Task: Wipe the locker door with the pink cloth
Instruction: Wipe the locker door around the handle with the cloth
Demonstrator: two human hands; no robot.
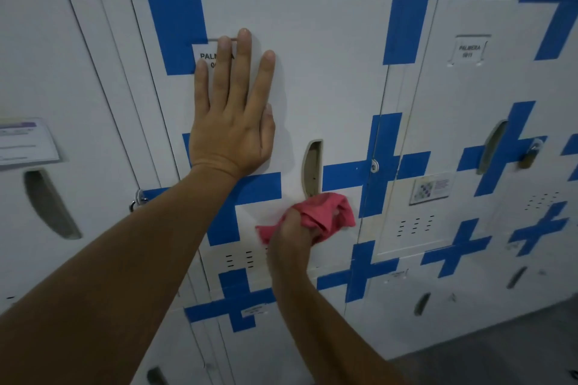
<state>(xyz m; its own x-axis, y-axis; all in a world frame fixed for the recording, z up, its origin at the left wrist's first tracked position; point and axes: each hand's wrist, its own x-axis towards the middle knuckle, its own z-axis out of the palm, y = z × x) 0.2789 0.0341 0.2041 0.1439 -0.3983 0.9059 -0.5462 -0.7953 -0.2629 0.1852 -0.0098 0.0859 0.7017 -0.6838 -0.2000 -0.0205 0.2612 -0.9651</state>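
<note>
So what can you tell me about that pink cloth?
The pink cloth looks like soft, thin fabric, bunched into a crumpled wad with folds and no flat face showing. The right hand grips it, fingers curled round its middle, so a corner sticks out to the left and a larger lump to the right. It sits against the white locker door, just below the recessed handle and above the vent slots.
</note>
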